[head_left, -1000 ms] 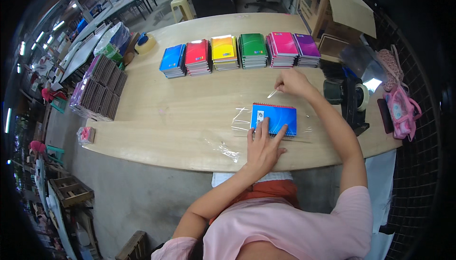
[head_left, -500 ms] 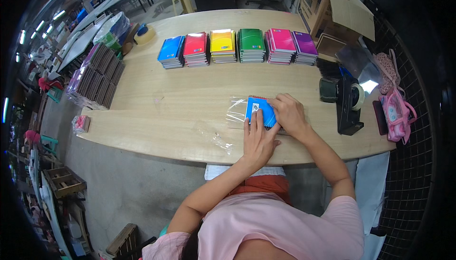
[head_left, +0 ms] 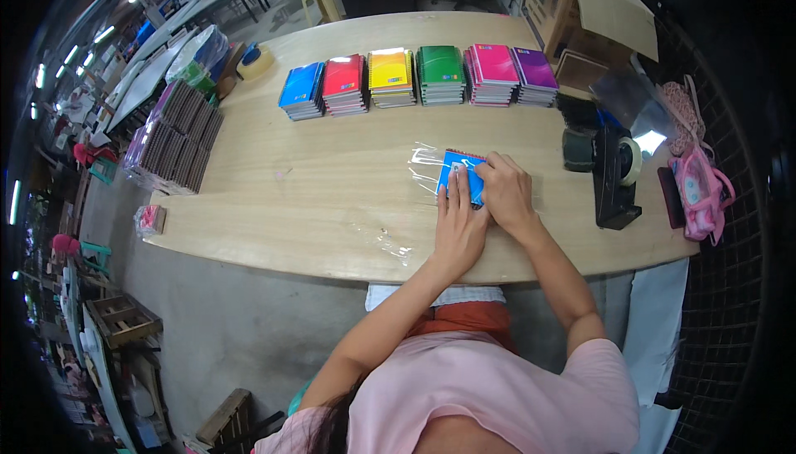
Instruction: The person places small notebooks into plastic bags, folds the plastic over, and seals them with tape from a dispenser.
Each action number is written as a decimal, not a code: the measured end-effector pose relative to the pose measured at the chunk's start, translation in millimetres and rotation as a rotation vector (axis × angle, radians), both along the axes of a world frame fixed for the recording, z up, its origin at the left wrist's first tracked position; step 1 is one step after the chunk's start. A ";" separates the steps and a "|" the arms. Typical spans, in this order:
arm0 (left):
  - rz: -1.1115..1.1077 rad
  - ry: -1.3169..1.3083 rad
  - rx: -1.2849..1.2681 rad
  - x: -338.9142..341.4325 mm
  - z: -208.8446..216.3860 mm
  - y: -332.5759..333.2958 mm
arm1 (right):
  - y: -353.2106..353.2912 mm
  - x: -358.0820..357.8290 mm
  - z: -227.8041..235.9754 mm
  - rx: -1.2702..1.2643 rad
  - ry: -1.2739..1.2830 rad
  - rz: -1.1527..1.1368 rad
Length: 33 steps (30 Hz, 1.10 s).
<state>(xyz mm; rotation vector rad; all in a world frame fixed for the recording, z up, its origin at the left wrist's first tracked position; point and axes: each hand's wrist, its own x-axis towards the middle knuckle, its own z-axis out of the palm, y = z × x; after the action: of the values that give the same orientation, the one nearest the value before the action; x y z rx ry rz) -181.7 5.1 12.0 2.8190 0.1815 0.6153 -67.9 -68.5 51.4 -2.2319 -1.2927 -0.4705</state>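
Note:
A small blue spiral notebook (head_left: 452,160) lies on the table in front of me, its red coil along the far edge. A pale label is on its cover, partly behind my fingertips. Clear plastic film (head_left: 424,174) sticks out from the notebook's left side. My left hand (head_left: 460,228) rests on the cover with its fingers stretched out flat. My right hand (head_left: 509,195) is closed at the notebook's right side, its fingers bent and pressed together. Whatever those fingers pinch is hidden.
Along the far side stand stacks of notebooks: blue (head_left: 301,85), red (head_left: 344,77), yellow (head_left: 390,68), green (head_left: 440,66), pink (head_left: 495,64), purple (head_left: 535,69). Wrapped bundles (head_left: 174,139) sit left. Right are a black tape dispenser (head_left: 612,184), pink pouch (head_left: 699,197) and open carton (head_left: 609,19).
The blue notebook has turned slightly and sits a little farther off and to the right. Both hands have moved with it, and my left fingers lie closer together on the cover.

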 end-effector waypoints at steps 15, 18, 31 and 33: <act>0.103 0.012 0.007 22.6 -17.3 -4.6 | 5.8 -5.1 -1.4 0.015 0.002 -0.043; 0.117 0.019 -0.003 24.6 -16.9 -5.2 | 7.2 -6.8 -2.1 0.038 0.024 -0.058; 0.129 -0.024 0.010 30.6 -21.6 -5.4 | 9.2 -6.9 -4.7 0.000 -0.019 -0.052; 0.137 -0.004 0.011 30.7 -21.4 -4.8 | 10.6 -6.6 -6.1 -0.018 -0.020 -0.055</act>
<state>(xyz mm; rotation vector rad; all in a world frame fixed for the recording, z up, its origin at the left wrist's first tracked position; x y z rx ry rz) -151.1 0.2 -9.4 2.8332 0.3736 0.6523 -74.4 -58.0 45.3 -2.2883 -1.2527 -0.5042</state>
